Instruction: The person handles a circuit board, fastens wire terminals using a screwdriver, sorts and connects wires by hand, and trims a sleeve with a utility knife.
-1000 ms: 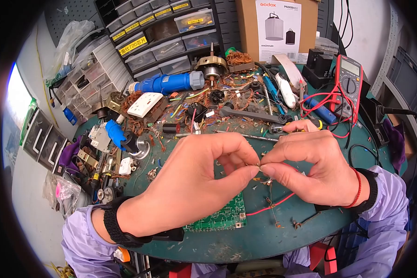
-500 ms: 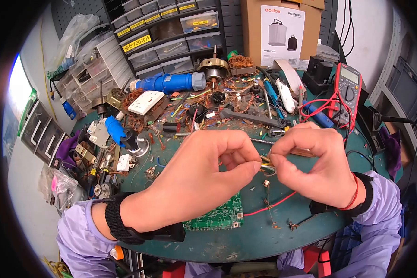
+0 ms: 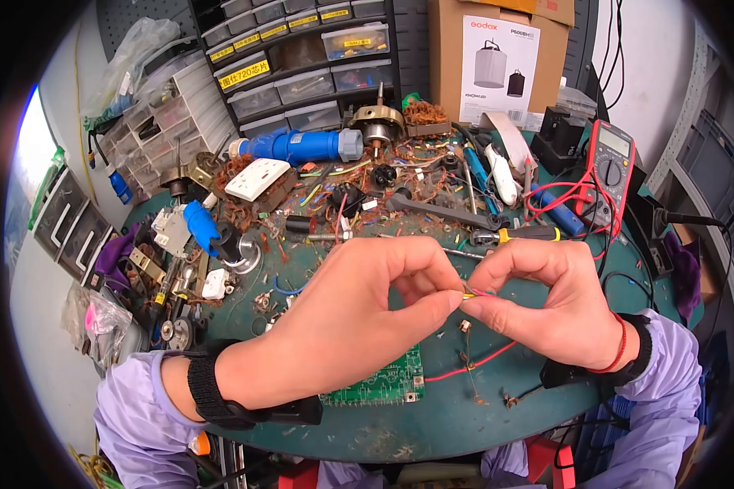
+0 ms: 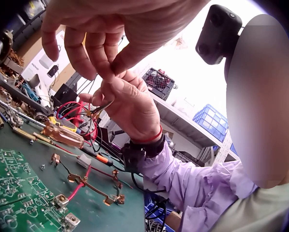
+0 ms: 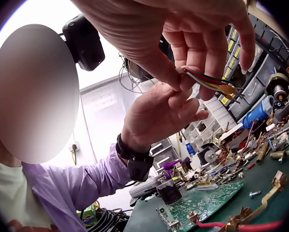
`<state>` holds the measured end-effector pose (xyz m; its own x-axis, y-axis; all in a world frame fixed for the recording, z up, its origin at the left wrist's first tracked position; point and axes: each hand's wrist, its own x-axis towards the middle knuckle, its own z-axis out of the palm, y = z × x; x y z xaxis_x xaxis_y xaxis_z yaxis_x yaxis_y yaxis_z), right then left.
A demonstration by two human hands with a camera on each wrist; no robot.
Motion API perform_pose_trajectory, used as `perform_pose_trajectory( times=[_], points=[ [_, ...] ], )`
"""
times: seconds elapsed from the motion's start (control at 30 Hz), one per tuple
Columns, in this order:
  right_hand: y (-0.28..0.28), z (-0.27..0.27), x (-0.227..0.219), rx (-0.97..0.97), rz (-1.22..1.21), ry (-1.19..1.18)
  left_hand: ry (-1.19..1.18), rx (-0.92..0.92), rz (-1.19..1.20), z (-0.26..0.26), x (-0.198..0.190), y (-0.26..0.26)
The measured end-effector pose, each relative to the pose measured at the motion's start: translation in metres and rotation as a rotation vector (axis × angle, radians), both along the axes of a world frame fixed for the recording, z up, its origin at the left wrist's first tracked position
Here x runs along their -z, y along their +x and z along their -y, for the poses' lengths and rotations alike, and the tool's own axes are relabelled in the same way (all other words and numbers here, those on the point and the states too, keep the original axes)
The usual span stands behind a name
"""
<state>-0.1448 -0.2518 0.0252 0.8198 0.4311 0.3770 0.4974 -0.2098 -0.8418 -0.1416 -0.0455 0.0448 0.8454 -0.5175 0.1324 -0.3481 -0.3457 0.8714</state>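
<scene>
Above the bench, my left hand (image 3: 359, 314) and right hand (image 3: 554, 306) meet fingertip to fingertip. Between thumb and forefinger, each pinches a small bundle of thin wires (image 3: 470, 295). The right wrist view shows red, black, white and yellow wires (image 5: 207, 82) running out past the fingers. In the left wrist view the wire ends (image 4: 102, 108) hang beside the right hand's palm. Below the hands lies a green circuit board (image 3: 383, 383), partly covered by the left forearm. Right of it are a red wire (image 3: 489, 359) and a thin copper-coloured metal piece (image 4: 93, 186).
Scrap wire, metal parts and tools crowd the back of the green bench. A blue connector (image 3: 302, 147), a white socket plate (image 3: 257, 179), a wrench (image 3: 440, 209) and a red multimeter (image 3: 609, 171) lie there. Drawer cabinets (image 3: 302, 81) and a cardboard box (image 3: 497, 65) stand behind.
The fingertips parted slightly half a second ago, showing the wires between them, and are now together again. Coloured wires show at the right fingertips. The board and bench things have stayed put.
</scene>
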Motion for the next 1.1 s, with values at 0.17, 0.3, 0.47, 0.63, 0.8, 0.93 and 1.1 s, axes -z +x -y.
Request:
perform_pose_trajectory(
  times=[0.17,0.3,0.47,0.63,0.8,0.93,1.1],
  points=[
    [0.0047,-0.0012,0.0069,-0.001,0.007,0.111,-0.033,0.014,-0.057,-0.0006,-0.0016,0.0014],
    [0.006,0.0017,0.0058,-0.004,0.207,0.03,-0.128,0.061,-0.204,-0.0031,0.0002,0.0022],
    [0.0035,0.0034,0.0025,0.016,0.146,-0.038,-0.209,0.084,-0.337,-0.0064,-0.0016,0.0049],
    [0.0038,0.0041,0.0037,0.018,0.279,-0.089,-0.132,0.099,-0.356,-0.0054,-0.004,0.005],
    [0.0004,0.0046,-0.0004,0.011,0.077,-0.035,-0.147,0.115,-0.392,-0.005,-0.0028,0.005],
    [0.0018,0.0052,0.0028,-0.017,0.032,0.054,-0.237,0.178,-0.473,-0.0055,0.0001,0.0054],
    [0.0024,0.0051,0.0059,-0.036,0.157,0.088,-0.243,0.207,-0.419,-0.0039,0.001,0.0031]
  ],
)
